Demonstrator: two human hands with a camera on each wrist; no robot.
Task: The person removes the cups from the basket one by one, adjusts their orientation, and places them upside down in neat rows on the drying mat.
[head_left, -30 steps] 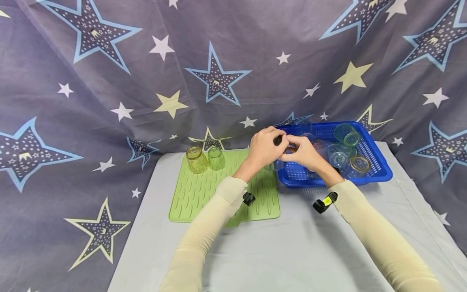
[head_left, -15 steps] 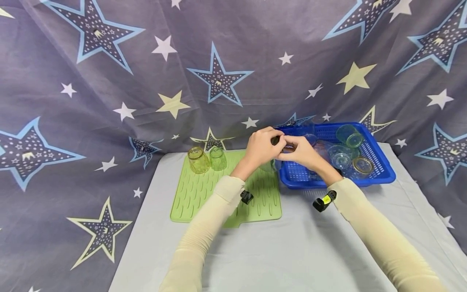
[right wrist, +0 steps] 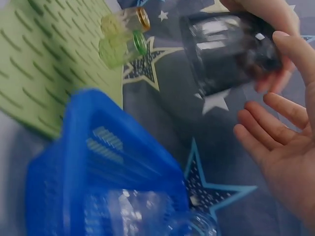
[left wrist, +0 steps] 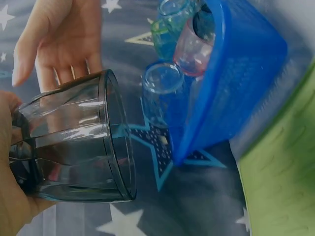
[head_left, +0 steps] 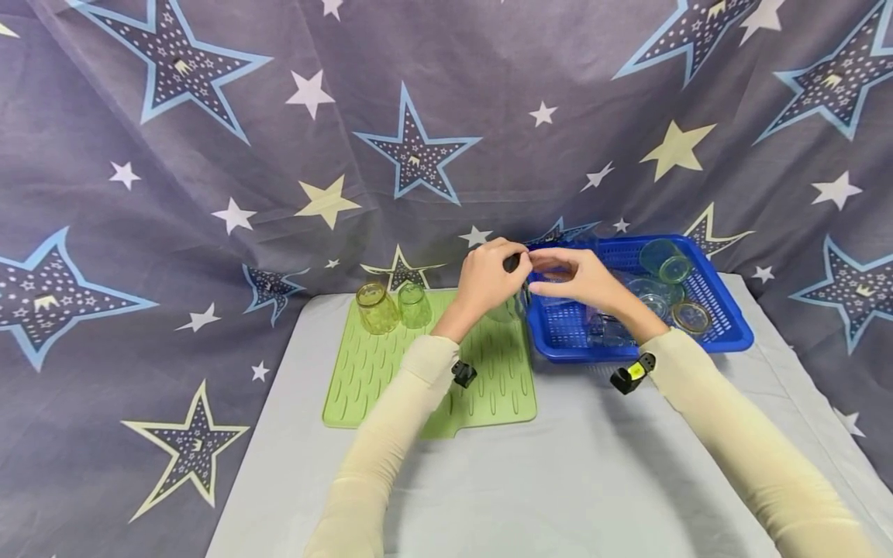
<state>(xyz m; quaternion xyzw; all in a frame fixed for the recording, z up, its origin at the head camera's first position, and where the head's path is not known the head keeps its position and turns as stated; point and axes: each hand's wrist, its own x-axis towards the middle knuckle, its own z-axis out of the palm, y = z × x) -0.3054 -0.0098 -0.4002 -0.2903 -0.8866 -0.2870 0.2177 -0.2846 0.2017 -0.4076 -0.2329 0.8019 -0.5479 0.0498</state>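
A dark see-through glass (left wrist: 74,142) is gripped near its base by my left hand (head_left: 488,275), its mouth turned down in the head view. Only the dark base shows clearly there, between thumb and fingers. My right hand (head_left: 586,279) is just to the right, fingers extended and thumb apart. In the right wrist view that right hand (right wrist: 290,142) lies beside the glass (right wrist: 231,54), with its thumb tip close to the base; whether it touches, I cannot tell. Below the left hand lies a green drying mat (head_left: 377,380).
A yellow glass (head_left: 377,310) and a green glass (head_left: 415,308) stand on the mat's far left corner. Right of the mat, a blue basket (head_left: 729,314) contains several glasses, including a greenish one (head_left: 666,260) and an amber-rimmed one (head_left: 691,316). A star-patterned cloth (head_left: 265,155) hangs behind.
My left hand has moved slightly left with the dark glass. The right hand, earlier curled at the glass, has straightened its fingers and come away from it.
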